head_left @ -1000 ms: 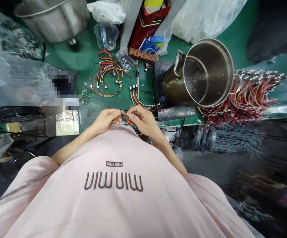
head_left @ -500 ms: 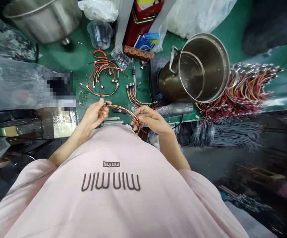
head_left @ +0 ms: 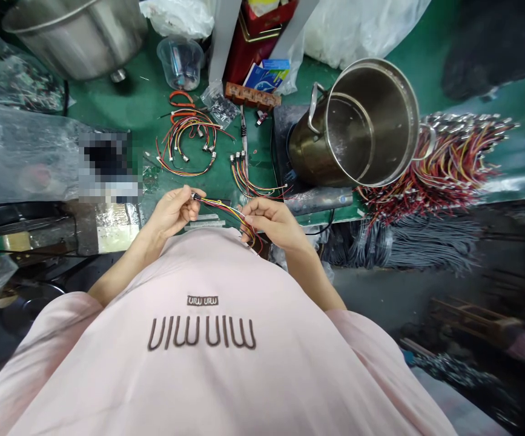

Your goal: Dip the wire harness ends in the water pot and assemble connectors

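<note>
Between my hands runs a wire harness [head_left: 226,208] of thin red, yellow, black and white wires with a small connector at its left end. My left hand [head_left: 177,209] pinches that connector end between thumb and fingers. Further along, my right hand [head_left: 275,221] has its thumb and fingertips closed around the wires, and their loose ends hang down past it. Just beyond my hands, several similar wire harnesses [head_left: 194,130] lie looped on the green table. A smaller group of wire harnesses [head_left: 244,175] with round metal connectors sits nearer my right hand.
A tall metal pot [head_left: 353,130] stands at the right on a dark plate. Beside it is a large pile of wire harnesses [head_left: 444,163]. Grey cables [head_left: 402,242] are bundled below the table edge. A steel basin [head_left: 75,39] and clear plastic cup [head_left: 180,63] are at the back left.
My right hand has closed further on the wires and dipped slightly. The stretch of harness between my hands is straighter. My left hand keeps hold of the connector end.
</note>
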`<state>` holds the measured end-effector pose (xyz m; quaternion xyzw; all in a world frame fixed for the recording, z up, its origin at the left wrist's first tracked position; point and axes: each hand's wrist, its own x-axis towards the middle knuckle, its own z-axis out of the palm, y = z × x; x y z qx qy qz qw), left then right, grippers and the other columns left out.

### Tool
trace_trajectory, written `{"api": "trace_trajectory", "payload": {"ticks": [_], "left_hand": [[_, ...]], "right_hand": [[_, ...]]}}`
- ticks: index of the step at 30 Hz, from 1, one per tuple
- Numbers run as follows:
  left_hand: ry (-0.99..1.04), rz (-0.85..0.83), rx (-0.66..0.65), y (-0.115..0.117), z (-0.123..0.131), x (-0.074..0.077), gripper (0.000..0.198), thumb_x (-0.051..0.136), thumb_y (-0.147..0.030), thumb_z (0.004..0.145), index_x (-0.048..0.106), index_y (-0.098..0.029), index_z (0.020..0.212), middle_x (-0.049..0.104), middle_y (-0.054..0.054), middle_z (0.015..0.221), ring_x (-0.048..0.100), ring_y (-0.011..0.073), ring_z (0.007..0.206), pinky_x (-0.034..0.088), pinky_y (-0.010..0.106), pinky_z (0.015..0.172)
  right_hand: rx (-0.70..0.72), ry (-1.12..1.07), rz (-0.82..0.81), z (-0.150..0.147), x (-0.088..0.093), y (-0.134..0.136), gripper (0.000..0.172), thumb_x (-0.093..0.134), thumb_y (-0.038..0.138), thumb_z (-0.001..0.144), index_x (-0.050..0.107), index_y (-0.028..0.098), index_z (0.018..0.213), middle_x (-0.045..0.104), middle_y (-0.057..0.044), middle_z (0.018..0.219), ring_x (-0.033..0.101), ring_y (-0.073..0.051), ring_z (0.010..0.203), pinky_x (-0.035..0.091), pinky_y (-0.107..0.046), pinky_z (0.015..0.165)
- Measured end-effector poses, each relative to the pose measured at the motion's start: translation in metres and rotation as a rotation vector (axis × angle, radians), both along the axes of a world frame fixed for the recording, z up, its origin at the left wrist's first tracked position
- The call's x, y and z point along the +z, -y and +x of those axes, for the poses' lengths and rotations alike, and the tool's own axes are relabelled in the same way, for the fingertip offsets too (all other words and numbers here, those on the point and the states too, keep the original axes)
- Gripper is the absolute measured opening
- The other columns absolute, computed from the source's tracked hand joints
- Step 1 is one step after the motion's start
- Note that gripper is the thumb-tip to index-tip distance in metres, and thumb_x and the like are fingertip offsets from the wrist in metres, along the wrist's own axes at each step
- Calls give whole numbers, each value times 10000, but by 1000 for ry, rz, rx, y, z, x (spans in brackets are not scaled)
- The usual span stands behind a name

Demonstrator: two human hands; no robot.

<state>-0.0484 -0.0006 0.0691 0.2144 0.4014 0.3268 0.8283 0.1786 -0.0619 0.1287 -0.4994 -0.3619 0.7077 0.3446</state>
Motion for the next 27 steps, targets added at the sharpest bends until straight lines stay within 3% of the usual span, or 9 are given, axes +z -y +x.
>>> {"api": "trace_trajectory", "payload": {"ticks": [7,12,18,27], "left_hand": [[8,-1,-19,1,-1,3,414,777,-518,706,700,-119,785,542,-34,465,510,53,402,392,153,422],[-14,-21,-22,1,-1,4,411,760,-510,731,692,-109,785,540,-36,458,511,53,389,400,152,417],[8,-12,-27,1,-2,1,397,754,-500,743,692,-109,776,553,-34,461,533,61,391,412,155,414],[83,66,-65,3,-1,-1,477,839,-530,603,717,-109,793,602,-18,487,518,60,380,428,164,410]], "right_hand": [[-14,85,60,-3,8,7,129,644,272,806,555,181,824,619,46,674,658,-104,526,514,-204,480],[5,121,5,-2,15,8,205,692,333,769,604,165,846,636,24,668,639,-108,528,501,-215,473],[66,191,-23,-2,19,10,215,739,288,709,606,163,823,630,24,592,613,-106,516,462,-207,479],[6,201,-56,-8,16,9,168,685,268,700,544,179,712,539,65,505,501,-70,427,429,-199,436]]}}
